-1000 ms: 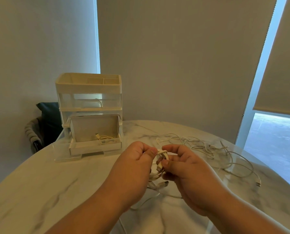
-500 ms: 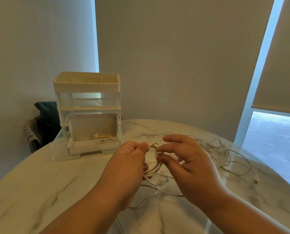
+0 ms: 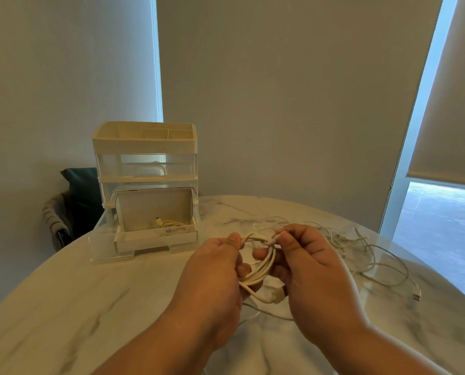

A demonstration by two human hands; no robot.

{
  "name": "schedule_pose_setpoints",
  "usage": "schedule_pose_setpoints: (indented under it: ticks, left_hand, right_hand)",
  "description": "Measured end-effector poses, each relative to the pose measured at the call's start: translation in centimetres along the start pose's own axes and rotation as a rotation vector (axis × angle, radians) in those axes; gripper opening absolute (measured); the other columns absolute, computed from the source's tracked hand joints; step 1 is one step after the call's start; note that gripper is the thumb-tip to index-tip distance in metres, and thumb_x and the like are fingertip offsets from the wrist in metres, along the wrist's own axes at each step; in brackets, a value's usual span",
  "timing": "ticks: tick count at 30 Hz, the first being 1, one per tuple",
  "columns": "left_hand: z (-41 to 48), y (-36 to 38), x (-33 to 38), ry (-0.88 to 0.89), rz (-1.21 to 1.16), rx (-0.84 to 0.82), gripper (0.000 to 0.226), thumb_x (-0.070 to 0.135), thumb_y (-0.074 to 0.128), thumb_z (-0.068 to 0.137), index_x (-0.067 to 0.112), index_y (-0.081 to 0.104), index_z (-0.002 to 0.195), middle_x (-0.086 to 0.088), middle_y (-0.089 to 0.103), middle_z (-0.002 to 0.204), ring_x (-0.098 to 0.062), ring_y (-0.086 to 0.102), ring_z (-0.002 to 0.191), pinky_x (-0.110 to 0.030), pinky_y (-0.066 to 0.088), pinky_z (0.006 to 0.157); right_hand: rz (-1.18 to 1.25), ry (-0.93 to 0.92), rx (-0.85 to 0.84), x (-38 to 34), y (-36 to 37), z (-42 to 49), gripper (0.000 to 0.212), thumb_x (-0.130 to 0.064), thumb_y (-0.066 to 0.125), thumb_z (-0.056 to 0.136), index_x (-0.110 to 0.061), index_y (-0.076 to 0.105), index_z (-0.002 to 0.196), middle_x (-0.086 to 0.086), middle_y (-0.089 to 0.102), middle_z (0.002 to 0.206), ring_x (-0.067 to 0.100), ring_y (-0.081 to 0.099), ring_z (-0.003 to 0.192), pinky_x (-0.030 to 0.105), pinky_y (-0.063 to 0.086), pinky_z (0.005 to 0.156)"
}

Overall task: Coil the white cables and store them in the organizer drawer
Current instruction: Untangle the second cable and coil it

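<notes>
Change: half a second ago my right hand point(image 3: 312, 272) has its fingers fanned above the loops; now they curl in and pinch the cable's tail at the top of the coil point(image 3: 264, 262).
Meaning: I judge the tail is going round the bundle to lock it, so this cable is close to ready for storing.
Left hand point(image 3: 215, 277): grasps the coil's left side, thumb pressing on top.
Coil position: in the air between both hands, above the table point(image 3: 63, 307), in front of and to the right of the organizer point(image 3: 144, 169).
Hanging end: a plug point(image 3: 277, 296) dangles under the coil, and a strand trails onto the marble; it could drag.
Drawer point(image 3: 155, 240): the bottom one, pulled out, with a coiled cable point(image 3: 171, 226) already inside.
Still to do: loose cables point(image 3: 375, 255) lie tangled beyond my right hand.
Edges: the round rim curves away on the right, and one loose connector point(image 3: 417, 296) lies near it.
Room: nothing stands between my hands and the drawer front.
</notes>
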State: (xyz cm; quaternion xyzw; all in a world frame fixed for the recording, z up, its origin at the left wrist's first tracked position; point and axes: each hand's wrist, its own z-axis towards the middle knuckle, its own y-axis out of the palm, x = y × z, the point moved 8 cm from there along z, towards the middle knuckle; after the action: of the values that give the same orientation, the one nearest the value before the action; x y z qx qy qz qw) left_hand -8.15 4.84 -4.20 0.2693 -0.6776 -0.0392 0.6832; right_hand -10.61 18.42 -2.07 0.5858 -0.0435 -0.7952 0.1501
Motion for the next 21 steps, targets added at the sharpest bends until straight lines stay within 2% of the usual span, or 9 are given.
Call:
schedule_pose_setpoints:
  ticks: [2,5,7,8,11,14,17,19,21]
  left_hand:
    - [0.1,0.0,-0.6,-0.038,0.086,-0.048,0.023,0.023,0.051,0.102,0.004,0.062,0.097,-0.004,0.05,0.06,-0.017,0.05,0.055,-0.037,0.054,0.062]
    - [0.4,-0.1,-0.5,-0.004,0.362,-0.097,0.018,0.017,0.052,0.098,0.008,0.065,0.091,-0.012,0.066,0.081,-0.028,0.064,0.076,-0.043,0.059,0.074]
    - [0.2,0.1,0.1,0.053,0.477,-0.141,0.014,0.011,0.052,0.094,0.013,0.066,0.095,-0.011,0.073,0.091,-0.029,0.07,0.091,-0.043,0.06,0.078]
    - [0.0,0.5,0.4,0.081,0.515,-0.191,0.015,0.01,0.054,0.093,0.016,0.066,0.099,-0.006,0.075,0.09,-0.025,0.071,0.091,-0.04,0.06,0.076]
    - [-0.7,1.4,1.2,0.198,0.712,-0.313,0.007,0.024,0.063,0.093,0.025,0.066,0.099,0.009,0.072,0.076,-0.007,0.067,0.07,-0.024,0.055,0.063]
    - [-0.8,1.1,2.0,0.324,0.851,-0.256,0.013,0.038,0.062,0.093,0.027,0.065,0.086,0.017,0.061,0.06,0.001,0.053,0.053,-0.022,0.044,0.055]
    - [-0.6,0.6,2.9,0.397,0.813,-0.152,0.02,0.042,0.06,0.093,0.026,0.059,0.083,0.007,0.058,0.063,-0.008,0.053,0.056,-0.034,0.048,0.058]
    - [-0.5,0.0,3.6,0.441,0.744,-0.071,0.018,0.038,0.06,0.094,0.024,0.058,0.084,-0.002,0.06,0.068,-0.015,0.057,0.061,-0.041,0.052,0.062]
    - [-0.5,-0.4,4.2,0.485,0.69,-0.02,0.015,0.036,0.059,0.095,0.024,0.057,0.085,-0.004,0.062,0.071,-0.02,0.061,0.064,-0.039,0.054,0.062]
  right_hand:
    - [-0.124,-0.038,0.002,-0.3,-0.8,0.6,0.029,-0.014,0.056,0.099,-0.026,0.07,0.077,0.011,0.073,0.074,0.028,0.072,0.074,0.06,0.056,0.085]
    - [-0.327,-0.09,-0.057,-0.8,-1.2,1.0,0.018,-0.02,0.059,0.099,-0.026,0.069,0.085,0.01,0.073,0.074,0.033,0.07,0.078,0.06,0.054,0.086]
    - [-0.382,-0.094,-0.133,-0.8,-0.8,1.0,0.016,-0.018,0.06,0.098,-0.023,0.069,0.086,0.01,0.073,0.075,0.029,0.07,0.075,0.054,0.057,0.083]
    - [-0.406,-0.108,-0.171,-0.9,-0.5,0.8,0.016,-0.016,0.06,0.097,-0.022,0.07,0.086,0.008,0.073,0.077,0.027,0.07,0.075,0.048,0.058,0.08]
    - [-0.472,-0.165,-0.248,-1.3,0.3,0.3,0.021,-0.012,0.06,0.097,-0.024,0.07,0.084,0.002,0.072,0.079,0.018,0.069,0.075,0.032,0.058,0.073]
    - [-0.437,-0.151,-0.279,-1.2,0.6,0.0,0.016,-0.014,0.061,0.096,-0.025,0.072,0.09,0.003,0.073,0.082,0.019,0.07,0.077,0.035,0.059,0.076]
    - [-0.553,-0.137,-0.156,-1.1,-0.6,0.6,0.013,-0.041,0.062,0.092,-0.037,0.07,0.102,-0.008,0.072,0.095,0.009,0.068,0.085,0.029,0.057,0.079]
    - [-0.762,-0.081,-0.109,-1.3,-2.0,1.4,0.025,-0.059,0.056,0.087,-0.036,0.067,0.09,-0.012,0.068,0.081,0.001,0.061,0.07,0.021,0.051,0.067]
    - [-0.951,0.074,-0.139,-0.8,-3.2,1.7,0.044,-0.072,0.05,0.083,-0.029,0.062,0.08,-0.009,0.064,0.065,0.002,0.054,0.055,0.023,0.046,0.057]
